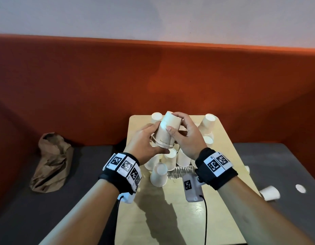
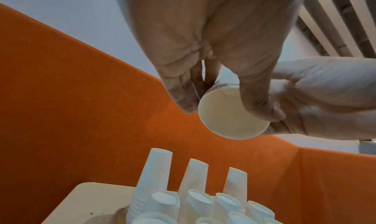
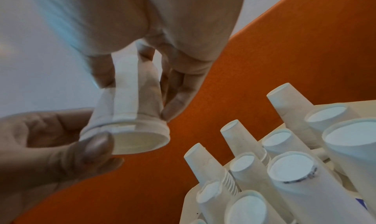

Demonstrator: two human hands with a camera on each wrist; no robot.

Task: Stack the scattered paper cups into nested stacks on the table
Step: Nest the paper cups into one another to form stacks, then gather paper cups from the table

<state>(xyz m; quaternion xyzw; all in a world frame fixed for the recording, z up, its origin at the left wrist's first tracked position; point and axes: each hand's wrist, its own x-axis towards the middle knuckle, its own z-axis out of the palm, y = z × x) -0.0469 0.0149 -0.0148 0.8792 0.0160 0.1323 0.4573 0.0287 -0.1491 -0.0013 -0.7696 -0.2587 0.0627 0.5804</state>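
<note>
A crumpled brown paper bag [image 1: 52, 161] at nine o'clock and a fallen white paper cup [image 1: 269, 192] at four o'clock are shown only in the head view. An inverted white paper cup stack [image 1: 166, 130] is held above the pale wooden table [image 1: 179, 209], gripped near its rim by the curled left hand [image 1: 144, 140] at its eight o'clock and higher up by the curled right hand [image 1: 188, 137] at its three o'clock. Its open mouth [image 2: 231, 113] is seen only in the wrist views, over upturned white paper cups [image 3: 289, 168] standing on the table.

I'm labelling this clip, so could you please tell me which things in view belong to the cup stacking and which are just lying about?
Job:
- held cups, gripped by left hand and right hand
- upturned cups on table
- stray cup off the table

Lying about:
- paper bag
- white disc
</note>
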